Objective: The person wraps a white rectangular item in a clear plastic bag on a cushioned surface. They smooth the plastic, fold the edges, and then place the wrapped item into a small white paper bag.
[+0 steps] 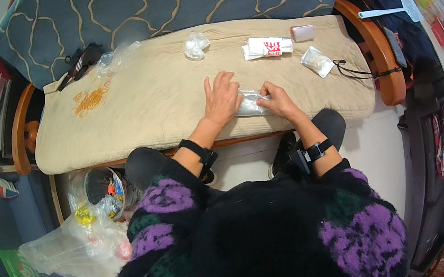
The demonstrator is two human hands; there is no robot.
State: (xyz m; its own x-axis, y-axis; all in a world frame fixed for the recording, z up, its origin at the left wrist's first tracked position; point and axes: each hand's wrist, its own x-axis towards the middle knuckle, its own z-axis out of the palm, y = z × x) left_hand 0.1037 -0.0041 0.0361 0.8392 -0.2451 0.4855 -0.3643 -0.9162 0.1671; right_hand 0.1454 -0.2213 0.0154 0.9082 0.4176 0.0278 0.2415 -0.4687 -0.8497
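A clear plastic bag (250, 103), flattened into a strip, lies near the front edge of the beige quilted seat pad (149, 124). My right hand (279, 100) pinches its right part between thumb and fingers. My left hand (222, 99) rests at its left end, fingers spread; whether they press on the plastic is hard to tell. Beyond my hands lie a crumpled clear bag (195, 46), folded white bags with red print (268, 46), a small pinkish packet (302, 33) and a folded clear packet with a band round it (317, 61). Yellow-orange rubber bands (92, 99) are heaped at the left.
Wooden armrests (384, 54) bound the seat. A loose clear bag (118, 58) and a black-and-red item (82, 66) lie at its back left. On the floor at left stand a waste bin (105, 189) and a large plastic bag (81, 245). A pale fly swatter (390, 11) lies right.
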